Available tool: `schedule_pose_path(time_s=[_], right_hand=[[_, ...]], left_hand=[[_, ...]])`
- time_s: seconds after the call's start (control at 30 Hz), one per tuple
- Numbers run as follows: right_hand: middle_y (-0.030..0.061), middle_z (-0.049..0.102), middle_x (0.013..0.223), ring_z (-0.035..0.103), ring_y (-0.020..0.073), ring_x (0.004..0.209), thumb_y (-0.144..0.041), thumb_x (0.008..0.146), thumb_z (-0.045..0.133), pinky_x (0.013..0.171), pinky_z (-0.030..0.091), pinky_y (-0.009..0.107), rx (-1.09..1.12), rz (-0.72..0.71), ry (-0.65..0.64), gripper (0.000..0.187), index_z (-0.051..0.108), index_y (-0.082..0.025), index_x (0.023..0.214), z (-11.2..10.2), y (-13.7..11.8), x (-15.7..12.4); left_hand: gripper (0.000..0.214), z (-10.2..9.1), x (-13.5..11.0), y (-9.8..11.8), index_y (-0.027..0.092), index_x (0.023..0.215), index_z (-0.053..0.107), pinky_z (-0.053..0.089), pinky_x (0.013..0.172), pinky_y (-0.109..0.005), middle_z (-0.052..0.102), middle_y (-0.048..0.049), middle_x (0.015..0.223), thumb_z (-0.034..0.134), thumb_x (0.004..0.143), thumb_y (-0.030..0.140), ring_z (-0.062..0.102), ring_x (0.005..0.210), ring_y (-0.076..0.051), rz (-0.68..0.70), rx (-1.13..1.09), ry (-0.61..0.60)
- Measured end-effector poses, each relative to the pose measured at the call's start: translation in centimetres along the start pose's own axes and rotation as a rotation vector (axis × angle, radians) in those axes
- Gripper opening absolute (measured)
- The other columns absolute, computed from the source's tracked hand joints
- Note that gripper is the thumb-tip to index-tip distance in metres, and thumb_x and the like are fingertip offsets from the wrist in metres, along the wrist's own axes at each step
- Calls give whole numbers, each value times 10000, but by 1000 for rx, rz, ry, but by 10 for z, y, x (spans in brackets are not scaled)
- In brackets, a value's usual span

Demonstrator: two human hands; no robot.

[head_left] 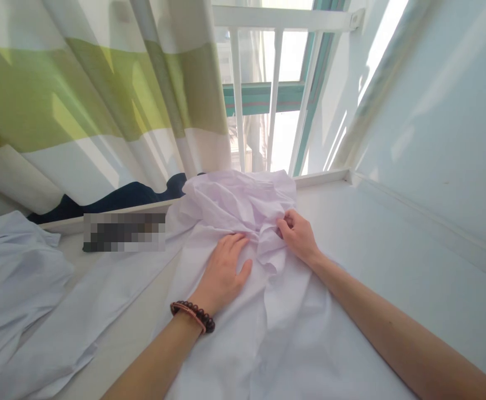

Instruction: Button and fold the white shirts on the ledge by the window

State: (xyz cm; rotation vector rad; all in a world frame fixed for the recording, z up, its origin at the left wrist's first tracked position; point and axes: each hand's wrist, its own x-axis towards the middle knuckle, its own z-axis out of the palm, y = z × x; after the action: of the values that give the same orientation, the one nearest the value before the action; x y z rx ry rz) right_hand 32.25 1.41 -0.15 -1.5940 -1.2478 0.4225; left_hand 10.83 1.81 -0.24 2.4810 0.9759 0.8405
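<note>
A white long-sleeved shirt (pixel 226 311) is spread in front of me, with one sleeve stretched toward the lower left. Its upper part is bunched and wrinkled near the sill. My left hand (pixel 224 269) lies on the fabric beside the front opening, fingers extended and thumb apart; a dark beaded bracelet (pixel 193 315) circles that wrist. On the other side of the opening, my right hand (pixel 299 236) pinches the front edge of the shirt between thumb and curled fingers. The lower hem is out of view.
More white cloth (pixel 13 278) lies crumpled at the left. Close to the raised back edge is a pixelated dark item (pixel 124 232). Behind hang green and white curtains (pixel 113 100), with dark cloth (pixel 113 199) beneath. White railing bars (pixel 274 94) front a window; a pale wall (pixel 446 122) rises on the right.
</note>
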Motion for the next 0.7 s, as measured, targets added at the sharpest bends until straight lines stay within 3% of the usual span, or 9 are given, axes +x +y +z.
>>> schedule_pose_path(time_s=[0.17,0.3,0.4,0.5,0.6,0.7], right_hand=[[-53,464,516,425,134,532,-362,788,475,566,325,271,-18,-5,-13,202,420,-235,641,-6,0,-15],[-56,418,525,395,127,538,-356,758,481,557,312,268,-48,-6,-50,182,433,-229,637,-20,-5,-34],[-60,438,531,397,116,520,-331,735,520,533,304,258,-53,80,-209,152,447,-224,654,-30,-18,-32],[-69,455,518,408,117,475,-385,739,569,480,293,250,16,210,-299,173,499,-227,743,-27,-32,-15],[-59,452,523,402,119,480,-435,745,568,470,289,251,126,139,-126,219,530,-219,747,-6,-37,-2],[-54,411,515,380,115,494,-445,765,523,474,289,253,228,42,-35,250,482,-223,657,20,-30,-3]], left_hand=[[435,-3,-16,0,151,1292,497,384,1099,-523,437,-177,1401,508,872,263,442,1305,-313,-68,94,13],[281,-13,-32,4,152,1113,567,468,1005,-454,532,-150,1198,506,855,244,559,1122,-273,-126,56,61],[203,-25,-25,7,179,936,630,454,966,-464,636,-115,1034,489,873,310,572,1059,-290,-133,68,5],[337,-36,4,6,189,796,641,499,774,-398,694,-97,802,464,889,460,636,840,-276,-395,-34,-31],[421,-36,32,2,178,695,609,396,440,-282,668,-81,596,465,869,533,598,500,-205,-739,-370,-37],[331,-27,40,-4,176,698,555,285,337,-214,652,-42,583,510,862,460,530,393,-130,-792,-532,66]])
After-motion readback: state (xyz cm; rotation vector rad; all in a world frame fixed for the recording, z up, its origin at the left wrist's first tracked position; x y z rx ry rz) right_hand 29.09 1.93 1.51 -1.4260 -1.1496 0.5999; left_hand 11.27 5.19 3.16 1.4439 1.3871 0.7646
